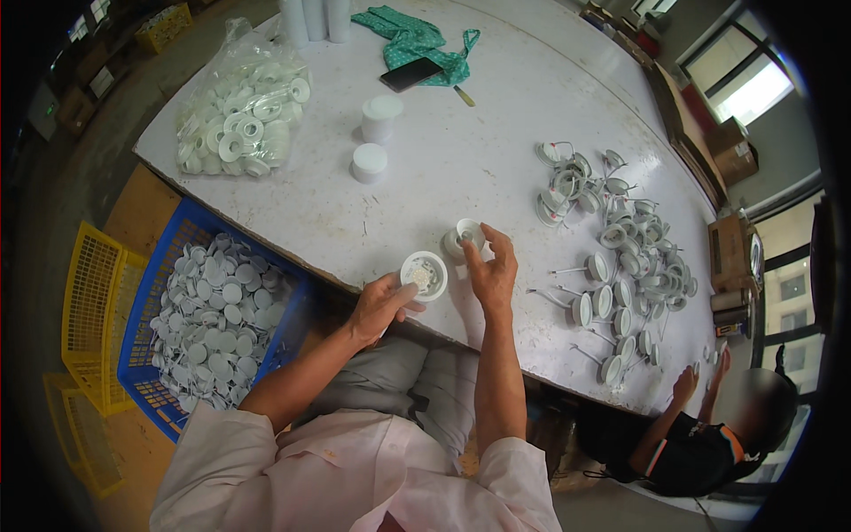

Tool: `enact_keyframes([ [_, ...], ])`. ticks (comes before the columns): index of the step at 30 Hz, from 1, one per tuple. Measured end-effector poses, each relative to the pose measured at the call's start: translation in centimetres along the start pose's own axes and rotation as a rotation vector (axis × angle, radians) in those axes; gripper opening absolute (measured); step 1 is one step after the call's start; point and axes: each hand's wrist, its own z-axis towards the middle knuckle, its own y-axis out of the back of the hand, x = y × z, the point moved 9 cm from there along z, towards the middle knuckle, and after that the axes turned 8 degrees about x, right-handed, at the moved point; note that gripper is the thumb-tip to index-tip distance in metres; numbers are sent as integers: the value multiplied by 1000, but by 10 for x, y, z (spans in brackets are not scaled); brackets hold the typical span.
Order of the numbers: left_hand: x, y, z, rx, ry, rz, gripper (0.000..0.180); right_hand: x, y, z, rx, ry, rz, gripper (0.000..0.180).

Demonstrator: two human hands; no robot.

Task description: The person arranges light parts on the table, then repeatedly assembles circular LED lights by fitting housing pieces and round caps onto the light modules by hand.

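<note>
My left hand (379, 307) is closed round a white round light housing (433, 286), tilted so that its open face shows small parts inside. Just right of it, over the table's near edge, the thumb and fingers of my right hand (496, 273) grip the rim of a white cup-shaped ring (467, 229). Another white round piece (452, 246) shows right beside that ring; whether the two are joined I cannot tell. The two hands are apart from each other.
Many white fittings with wires (629, 244) lie on the table's right. At the back left are a clear bag of white rings (235, 129), white stacks (381, 120), a phone (410, 74) and green cloth (403, 35). A blue basket (133, 355) holds white discs. A person (700, 443) works at right.
</note>
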Motion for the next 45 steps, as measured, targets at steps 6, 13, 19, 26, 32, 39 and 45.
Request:
enact_keyframes([
  [6,-8,-1,4,-1,-45,24,30,25,10,-14,123,-112,247,38],
  [13,-6,-8,2,-19,-40,-56,30,76,-9,-39,375,155,22,52],
  [19,-10,-9,-2,-42,-57,25,29,70,-21,-44,396,97,28,65],
  [26,-15,-6,-1,-100,-101,261,26,13,-28,-65,288,-273,397,40],
  [32,-18,-4,0,-192,-137,390,27,9,-37,-71,207,-346,466,26],
  [39,-14,-5,0,-114,-109,452,26,4,-38,-78,177,-473,576,25],
  [45,-14,-9,-1,-85,-148,438,28,2,-37,-80,157,-475,599,24],
])
